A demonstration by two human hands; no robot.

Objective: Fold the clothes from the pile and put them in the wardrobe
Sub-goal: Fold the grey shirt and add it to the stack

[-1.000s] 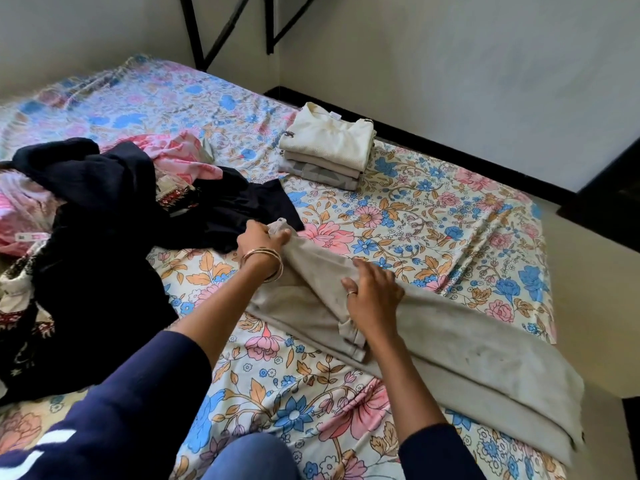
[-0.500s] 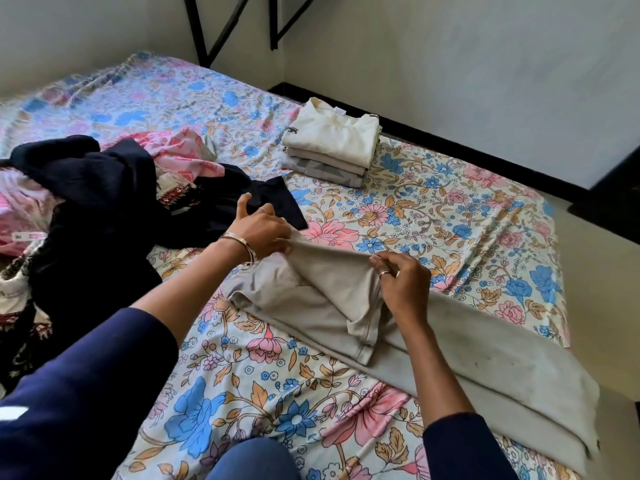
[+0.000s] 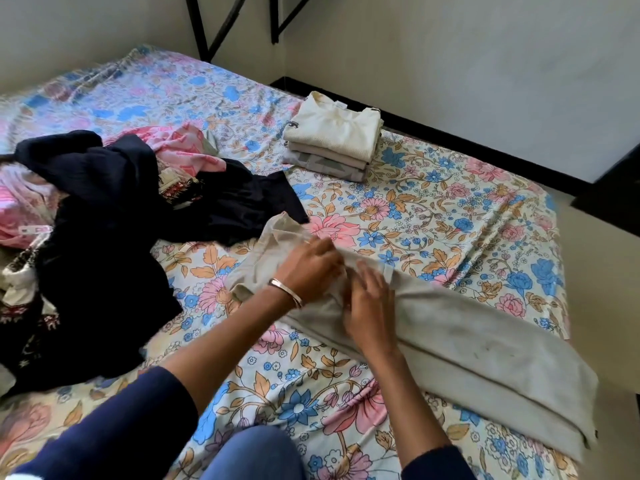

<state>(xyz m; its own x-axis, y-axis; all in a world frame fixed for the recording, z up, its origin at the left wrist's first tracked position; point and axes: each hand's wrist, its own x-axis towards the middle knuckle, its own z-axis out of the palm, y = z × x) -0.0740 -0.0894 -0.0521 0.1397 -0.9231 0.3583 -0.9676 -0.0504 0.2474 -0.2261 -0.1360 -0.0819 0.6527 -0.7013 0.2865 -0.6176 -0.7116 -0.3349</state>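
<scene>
Fingers point(image 3: 320, 247) of the left hand point(image 3: 308, 265) are curled down onto the upper end of the beige trousers point(image 3: 467, 334), bunching the cloth under them at the middle of the frame; whether they pinch a fold or only press is not clear. The right hand point(image 3: 369, 306) lies just beside it, lower and to the right, fingers spread fairly straight and flat on the fabric, pressing it down. A bangle point(image 3: 287, 294) circles the left wrist.

The trousers lie folded lengthwise on the floral bedsheet point(image 3: 433, 209), running from centre frame down to the lower right edge of the bed. A neat stack point(image 3: 334, 143) of folded cream and grey garments sits at upper centre, well apart from the hands. The unfolded pile point(image 3: 97, 244), dark navy with pink and patterned pieces, fills the left side. A small white tag point(image 3: 34, 230) shows at the far left, its print too small to read. No other writing is legible.

Half a second ago the left hand held the waistband lifted and the right hand pinched a raised fold. Now both hands are lowered onto the cloth and closer together, the raised fold is down flat, and the right hand has opened.
</scene>
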